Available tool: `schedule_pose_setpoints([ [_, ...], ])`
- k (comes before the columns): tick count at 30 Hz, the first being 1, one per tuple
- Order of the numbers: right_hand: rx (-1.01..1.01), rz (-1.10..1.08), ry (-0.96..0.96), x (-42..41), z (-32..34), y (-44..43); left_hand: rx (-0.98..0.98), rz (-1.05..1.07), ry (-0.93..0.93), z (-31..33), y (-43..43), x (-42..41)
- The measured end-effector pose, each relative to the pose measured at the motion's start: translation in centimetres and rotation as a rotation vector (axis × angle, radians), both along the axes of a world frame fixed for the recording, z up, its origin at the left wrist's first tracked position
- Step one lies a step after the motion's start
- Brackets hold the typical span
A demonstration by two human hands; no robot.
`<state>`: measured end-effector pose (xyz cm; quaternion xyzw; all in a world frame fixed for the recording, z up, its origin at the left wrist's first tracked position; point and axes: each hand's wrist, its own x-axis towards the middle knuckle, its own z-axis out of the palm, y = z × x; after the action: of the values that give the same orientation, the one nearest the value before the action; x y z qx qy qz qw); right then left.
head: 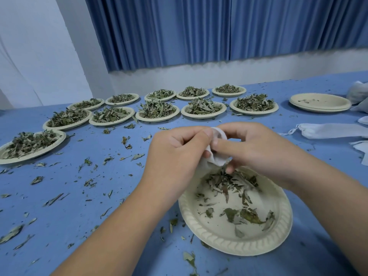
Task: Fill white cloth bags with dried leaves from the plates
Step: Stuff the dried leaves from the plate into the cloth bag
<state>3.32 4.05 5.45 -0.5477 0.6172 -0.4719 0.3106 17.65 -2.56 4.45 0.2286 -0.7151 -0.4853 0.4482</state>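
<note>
Now | left hand [175, 154], right hand [256, 148] pinch small white cloth bag [217, 159] | spread mouth wide over round cream paper plate [229, 243]

Both hands [219, 152] pinching white bag [216, 154], near-empty plate [235, 234]

Blue desk [119, 176]: eleven paper plates [203, 116] heaped with dried leaves [157, 109], a nearly empty near plate [235, 243], stacked plates [318, 109], flat white cloth bags [328, 130] at the right, scattered leaf scraps [12, 233].
</note>
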Motion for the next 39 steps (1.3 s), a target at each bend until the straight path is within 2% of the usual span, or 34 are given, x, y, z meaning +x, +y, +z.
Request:
schedule_pose_setpoints([
  [3,-0.017,0.024,-0.055,-0.1,0.1,0.1,-0.007,0.006,0.013,0.0,0.2,0.0],
  [8,-0.047,-0.147,0.034,0.6,-0.7,-1.0,-0.022,-0.070,0.004,-0.4,1.1,-0.6],
  [12,-0.030,-0.193,0.149,0.4,-1.1,-1.4,-0.024,-0.068,-0.028,-0.5,1.1,-0.7],
  [16,-0.009,-0.076,0.133,-0.3,0.0,-0.2,-0.047,0.041,-0.027,-0.1,0.4,-0.4],
  [18,0.043,-0.015,0.242,-1.4,0.9,0.8,-0.064,0.115,-0.009,0.0,-0.2,0.0],
  [20,0.118,0.075,0.435,-2.4,1.8,1.7,-0.089,0.192,0.001,0.2,-0.8,0.5],
  [23,0.340,0.247,0.685,-2.8,2.2,2.9,-0.111,0.262,0.026,0.5,-1.5,0.9],
  [27,0.442,0.297,0.814,-2.0,0.9,2.7,-0.131,0.299,0.036,0.3,-2.3,1.2],
  [32,0.407,0.275,0.959,-1.1,-0.3,2.1,-0.155,0.320,0.003,0.2,-2.5,1.3],
  [35,0.367,0.281,0.976,-0.5,-0.7,1.8,-0.169,0.331,-0.006,0.2,-2.5,1.3],
  [39,0.353,0.270,0.882,-0.9,-0.2,2.0,-0.185,0.345,0.001,0.2,-2.6,1.4],
])
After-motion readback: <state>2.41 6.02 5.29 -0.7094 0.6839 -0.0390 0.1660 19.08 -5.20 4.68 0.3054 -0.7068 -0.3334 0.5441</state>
